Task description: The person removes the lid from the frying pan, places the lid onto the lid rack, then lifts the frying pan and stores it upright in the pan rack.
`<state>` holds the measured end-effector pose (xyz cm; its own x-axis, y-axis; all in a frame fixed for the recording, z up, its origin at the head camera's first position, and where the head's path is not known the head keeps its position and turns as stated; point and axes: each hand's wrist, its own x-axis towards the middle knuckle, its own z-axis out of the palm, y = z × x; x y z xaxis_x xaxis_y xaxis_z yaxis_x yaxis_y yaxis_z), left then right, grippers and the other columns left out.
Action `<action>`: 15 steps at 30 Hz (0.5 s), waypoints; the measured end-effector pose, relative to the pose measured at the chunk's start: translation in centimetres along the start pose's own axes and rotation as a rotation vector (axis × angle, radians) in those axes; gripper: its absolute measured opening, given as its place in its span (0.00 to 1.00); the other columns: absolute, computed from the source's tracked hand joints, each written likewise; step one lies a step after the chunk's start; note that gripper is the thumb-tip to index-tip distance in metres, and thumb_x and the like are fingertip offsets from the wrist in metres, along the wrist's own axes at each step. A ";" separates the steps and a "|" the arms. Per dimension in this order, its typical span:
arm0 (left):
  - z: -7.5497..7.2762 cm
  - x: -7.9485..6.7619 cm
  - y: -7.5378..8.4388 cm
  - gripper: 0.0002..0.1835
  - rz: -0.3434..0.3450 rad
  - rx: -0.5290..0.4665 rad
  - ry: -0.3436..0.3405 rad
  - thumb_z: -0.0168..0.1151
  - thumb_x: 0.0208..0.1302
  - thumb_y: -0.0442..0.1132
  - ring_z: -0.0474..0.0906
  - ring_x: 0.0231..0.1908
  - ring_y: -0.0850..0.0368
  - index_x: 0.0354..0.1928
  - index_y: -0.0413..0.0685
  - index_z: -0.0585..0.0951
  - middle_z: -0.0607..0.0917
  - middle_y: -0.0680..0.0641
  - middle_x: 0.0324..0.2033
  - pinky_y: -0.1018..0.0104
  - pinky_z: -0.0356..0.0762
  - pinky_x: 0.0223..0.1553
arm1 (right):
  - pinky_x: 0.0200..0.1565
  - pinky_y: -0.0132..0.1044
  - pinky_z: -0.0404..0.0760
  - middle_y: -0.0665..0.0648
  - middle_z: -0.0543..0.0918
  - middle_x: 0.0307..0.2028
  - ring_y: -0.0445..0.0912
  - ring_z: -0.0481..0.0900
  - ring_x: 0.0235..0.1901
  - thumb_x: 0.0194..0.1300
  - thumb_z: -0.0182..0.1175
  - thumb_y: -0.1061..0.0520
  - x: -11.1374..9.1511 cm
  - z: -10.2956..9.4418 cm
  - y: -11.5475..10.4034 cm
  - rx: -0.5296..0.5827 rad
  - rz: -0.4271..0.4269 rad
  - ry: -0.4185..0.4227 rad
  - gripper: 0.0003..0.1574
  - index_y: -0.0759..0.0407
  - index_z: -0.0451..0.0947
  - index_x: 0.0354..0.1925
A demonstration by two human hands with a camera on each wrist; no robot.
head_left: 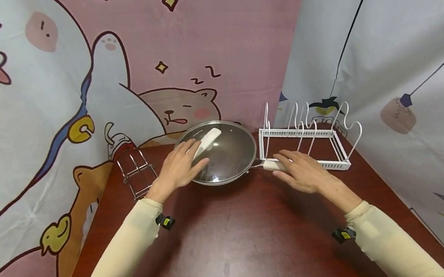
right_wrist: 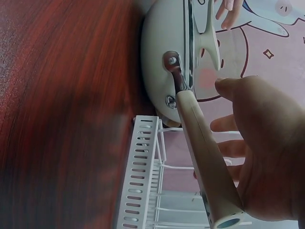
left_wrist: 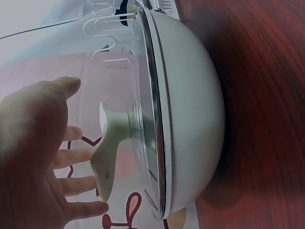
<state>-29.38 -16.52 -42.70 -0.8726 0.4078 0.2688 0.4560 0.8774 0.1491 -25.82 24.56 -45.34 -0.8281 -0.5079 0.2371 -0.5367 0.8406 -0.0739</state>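
A pale wok with a glass lid (head_left: 231, 153) stands at the back of the table. The lid's cream handle (head_left: 209, 139) rises from its middle. My left hand (head_left: 178, 165) is over the lid's left side, and in the left wrist view its fingers extend loosely beside that handle without curling round it. Above the wok's long cream handle (right_wrist: 205, 148) is my right hand (head_left: 303, 173), fingers extended and not wrapped round it. Both wrist views show the wok's pale outer wall (left_wrist: 195, 105). Whether any fingertip touches either handle, I cannot tell.
On the right a white rack (head_left: 341, 165) with tall wavy wire dividers stands close by the wok's handle. A small metal wire rack (head_left: 138, 169) is at the left edge of the dark red table (head_left: 232, 244). Printed cloth (head_left: 253, 42) hangs behind.
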 end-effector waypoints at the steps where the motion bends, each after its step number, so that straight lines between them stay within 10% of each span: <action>1: 0.0 0.1 0.0 0.41 -0.006 -0.002 -0.007 0.46 0.75 0.70 0.63 0.77 0.38 0.79 0.54 0.63 0.66 0.44 0.78 0.37 0.67 0.74 | 0.65 0.62 0.76 0.64 0.76 0.68 0.65 0.79 0.63 0.75 0.54 0.32 0.0 0.0 0.0 -0.002 0.006 -0.006 0.42 0.57 0.69 0.73; 15: 0.3 0.8 0.8 0.41 -0.093 0.013 -0.071 0.49 0.72 0.71 0.72 0.71 0.37 0.78 0.56 0.63 0.68 0.44 0.76 0.36 0.79 0.61 | 0.51 0.59 0.84 0.63 0.85 0.54 0.61 0.87 0.50 0.74 0.58 0.36 -0.3 0.1 0.5 -0.036 0.014 -0.014 0.37 0.59 0.74 0.67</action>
<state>-29.77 -15.46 -42.62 -0.9214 0.3412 0.1860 0.3707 0.9153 0.1574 -25.85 25.11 -45.59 -0.8379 -0.4985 0.2224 -0.5191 0.8536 -0.0424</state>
